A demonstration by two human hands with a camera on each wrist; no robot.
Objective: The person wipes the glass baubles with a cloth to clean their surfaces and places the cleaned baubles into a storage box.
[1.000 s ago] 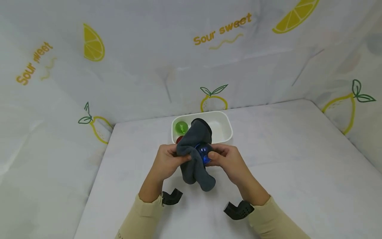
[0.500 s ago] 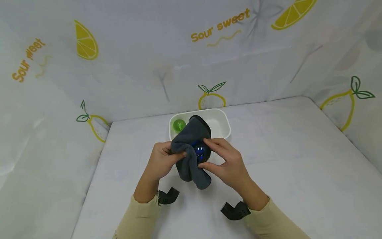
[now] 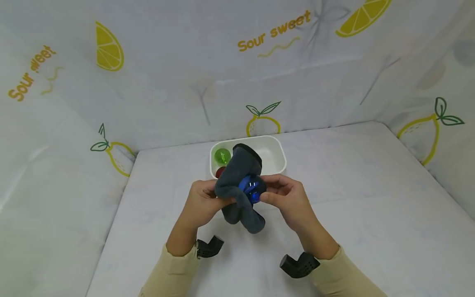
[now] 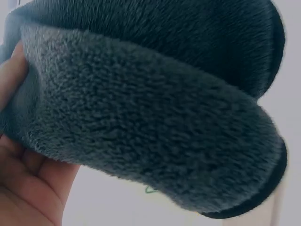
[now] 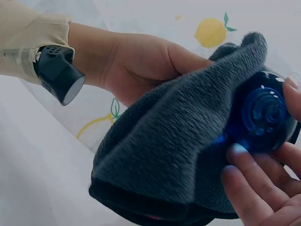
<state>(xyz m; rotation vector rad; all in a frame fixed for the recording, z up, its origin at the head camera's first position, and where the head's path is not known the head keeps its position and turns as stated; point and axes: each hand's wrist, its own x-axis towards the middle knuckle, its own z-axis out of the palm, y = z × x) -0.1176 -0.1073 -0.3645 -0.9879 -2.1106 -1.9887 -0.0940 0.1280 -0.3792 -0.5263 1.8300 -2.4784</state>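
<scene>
In the head view, a dark grey fleecy cloth [image 3: 241,165] hangs bunched between both hands, above the table. My left hand [image 3: 202,202] pinches its left side, thumb in front. Pressed into the cloth's folds is a shiny, see-through blue ball [image 3: 253,189]. My right hand [image 3: 289,200] holds that ball from the right with thumb and fingertips. A swirl pattern shows on the blue ball [image 5: 263,113] in the right wrist view. There the cloth [image 5: 160,141] wraps its near side. Cloth [image 4: 141,108] fills most of the left wrist view, hiding the ball.
Behind the hands stands a white tray [image 3: 283,154]. A green see-through ball [image 3: 222,156] lies at its left end, and a dark red ball [image 3: 220,172] is partly hidden by the cloth. A lemon-printed white sheet [image 3: 167,95] rises behind the table [image 3: 352,206].
Half a second ago my right thumb and fingers spread above and below the blue ball; now they grip its right side. The red ball, hidden then, shows again. The left hand keeps its hold.
</scene>
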